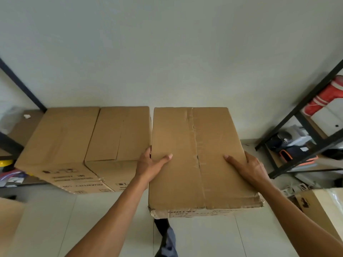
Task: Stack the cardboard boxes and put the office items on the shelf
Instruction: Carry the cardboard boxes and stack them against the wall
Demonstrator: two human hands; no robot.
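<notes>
I had the left hand (pixel 150 165) and right hand (pixel 249 167) clamped on opposite sides of the box (pixel 196 158), just right of the two boxes (pixel 85 143) against the wall, and judged its crushed near corner might buckle or slip.

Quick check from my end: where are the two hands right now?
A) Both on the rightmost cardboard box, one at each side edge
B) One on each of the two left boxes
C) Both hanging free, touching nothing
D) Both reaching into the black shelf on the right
A: the left hand grips the left edge and the right hand the right edge of the rightmost cardboard box, thumbs lying on its top.
</notes>
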